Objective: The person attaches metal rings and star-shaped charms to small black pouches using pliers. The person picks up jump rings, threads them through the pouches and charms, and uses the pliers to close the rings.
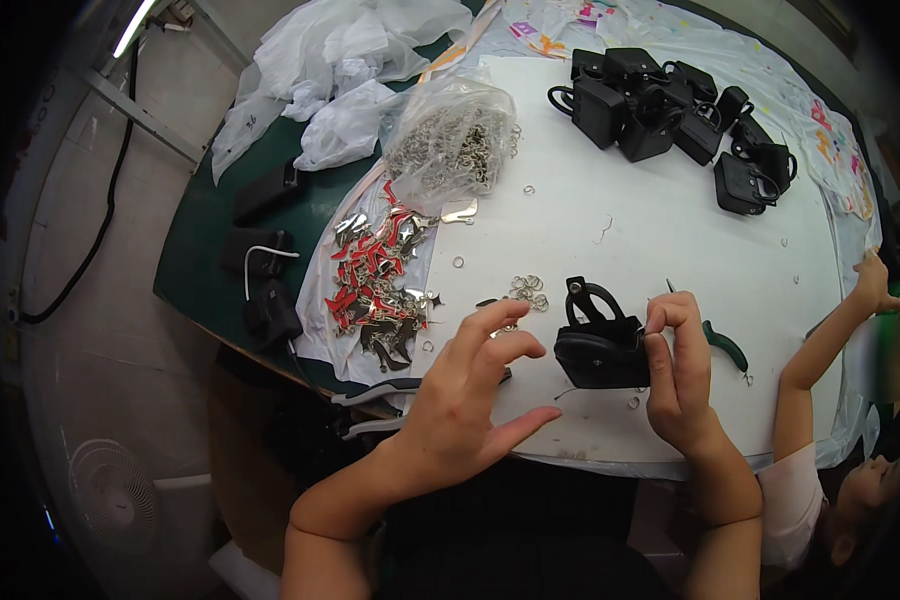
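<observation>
My right hand (678, 385) pinches the right edge of a small black handbag (600, 362) and holds it above the white board (560, 235). The bag has a looped handle on top, and its body faces me. To its left, my left hand (467, 400) is open, fingers spread and curved, with nothing in it. Several small metal rings (530, 291) lie just beyond the bag. Pliers with green handles (725, 347) rest partly behind my right hand. Grey-handled pliers (375, 392) lie at the board's front edge, partly covered by my left hand.
A pile of red, black and silver charms (375, 275) spreads to the left. Behind it sits a clear plastic bag of metal rings (450, 145). Several black handbags (650, 105) are heaped at the far right. Another person's arm (820, 345) reaches in from the right.
</observation>
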### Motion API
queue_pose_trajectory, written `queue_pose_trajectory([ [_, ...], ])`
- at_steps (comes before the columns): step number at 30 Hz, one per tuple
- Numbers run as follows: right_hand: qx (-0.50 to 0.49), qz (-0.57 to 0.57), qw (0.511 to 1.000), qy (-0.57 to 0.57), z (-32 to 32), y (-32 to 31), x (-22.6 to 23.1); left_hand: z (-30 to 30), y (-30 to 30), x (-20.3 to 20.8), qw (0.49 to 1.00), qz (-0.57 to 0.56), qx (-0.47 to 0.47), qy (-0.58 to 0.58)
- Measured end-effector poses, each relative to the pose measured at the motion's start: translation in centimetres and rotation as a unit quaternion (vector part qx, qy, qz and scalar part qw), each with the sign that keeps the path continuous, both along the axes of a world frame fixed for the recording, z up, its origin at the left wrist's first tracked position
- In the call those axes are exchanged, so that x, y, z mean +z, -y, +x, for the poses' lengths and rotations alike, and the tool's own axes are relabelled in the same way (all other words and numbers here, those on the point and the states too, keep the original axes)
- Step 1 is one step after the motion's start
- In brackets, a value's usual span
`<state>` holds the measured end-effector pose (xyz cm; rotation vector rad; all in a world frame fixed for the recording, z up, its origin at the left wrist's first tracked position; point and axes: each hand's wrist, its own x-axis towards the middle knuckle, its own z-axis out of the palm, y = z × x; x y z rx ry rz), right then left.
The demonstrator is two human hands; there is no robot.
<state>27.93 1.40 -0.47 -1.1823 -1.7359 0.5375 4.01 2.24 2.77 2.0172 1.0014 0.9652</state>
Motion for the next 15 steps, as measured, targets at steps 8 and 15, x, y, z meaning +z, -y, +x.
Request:
queue_pose_trajectory([
  [8, -0.017, 0.077, 0.995, 0.053, 0.6, -0.5, 0.5, -6.7, 1.6, -1.1, 0.949, -0.003, 0.057, -0.309],
  [15, 0.016, 0.058, 0.998, 0.011, 0.3, -0.4, 0.6, -8.4, 2.0, -1.9, 0.949, 0.068, 0.072, -0.301],
])
